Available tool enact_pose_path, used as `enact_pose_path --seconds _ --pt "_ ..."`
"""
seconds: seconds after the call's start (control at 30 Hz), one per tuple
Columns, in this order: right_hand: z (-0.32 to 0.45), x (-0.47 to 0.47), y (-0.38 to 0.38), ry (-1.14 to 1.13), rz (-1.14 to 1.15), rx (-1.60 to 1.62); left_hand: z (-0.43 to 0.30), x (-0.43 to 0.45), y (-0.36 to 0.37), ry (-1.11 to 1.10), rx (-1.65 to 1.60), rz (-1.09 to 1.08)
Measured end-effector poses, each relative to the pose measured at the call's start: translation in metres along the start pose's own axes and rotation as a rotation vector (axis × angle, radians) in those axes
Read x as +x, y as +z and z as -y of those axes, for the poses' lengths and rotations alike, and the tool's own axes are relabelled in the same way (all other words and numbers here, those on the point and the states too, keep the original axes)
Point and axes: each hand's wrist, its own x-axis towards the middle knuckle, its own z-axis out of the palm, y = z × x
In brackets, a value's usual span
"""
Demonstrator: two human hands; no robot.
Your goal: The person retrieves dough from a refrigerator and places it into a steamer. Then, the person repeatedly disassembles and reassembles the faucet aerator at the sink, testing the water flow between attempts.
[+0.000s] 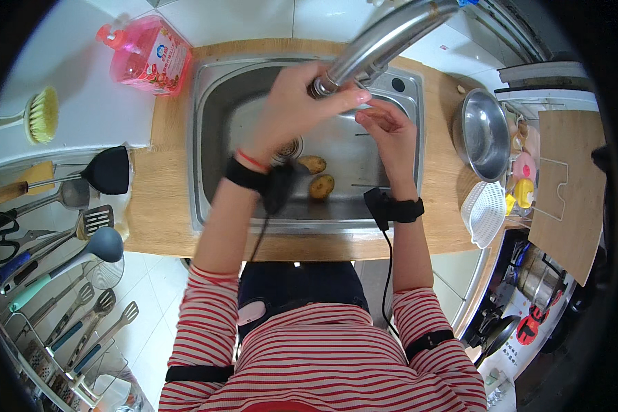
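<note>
My left hand (293, 113), blurred, is at the outlet of the metal faucet spout (386, 38). Its thumb reaches right below the outlet, and the spout partly hides the other fingers, so whether it grips the spout is unclear. Close to that thumb, on the right side of the basin, my right hand (391, 134) has loosely bent fingers and nothing visible in them. Beneath both hands is the stainless steel sink (247, 226). Two potatoes (312, 165) lie on its floor, one nearer me, beside the drain (288, 148), which my left wrist partly covers.
A pink soap bottle (152, 56) stands back left. Cooking utensils (103, 244) and a scrub brush (42, 116) are at left. To the right are a tilted metal bowl (486, 136), a white plastic basket (484, 211) and a wooden board (566, 180). Black cables (390, 273) trail from both wrists.
</note>
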Motion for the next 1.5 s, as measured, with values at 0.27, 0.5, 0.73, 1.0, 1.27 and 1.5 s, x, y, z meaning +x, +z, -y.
enact_pose_path --seconds 0.27,0.5,0.73,1.0,1.27,1.5 --pt "-0.001 0.006 -0.002 0.039 -0.126 -0.331 -0.022 0.019 0.005 -0.027 -0.040 0.167" --pt "-0.041 0.052 -0.001 -0.008 0.039 -1.227 -0.014 -0.001 0.030 0.099 0.144 -0.064" --pt "-0.076 0.064 0.015 -0.103 0.101 -1.318 0.044 -0.063 0.002 -0.443 -1.125 -0.371" --pt "-0.075 0.064 0.026 -0.126 0.135 -1.354 0.107 -0.095 0.039 -0.615 -1.660 -0.468" --pt "-0.077 0.063 0.027 -0.173 0.151 -1.376 0.133 -0.083 0.034 -0.656 -1.576 -0.572" --pt "-0.073 0.056 0.032 -0.205 0.193 -1.494 0.149 -0.083 0.028 -0.662 -1.541 -0.606"
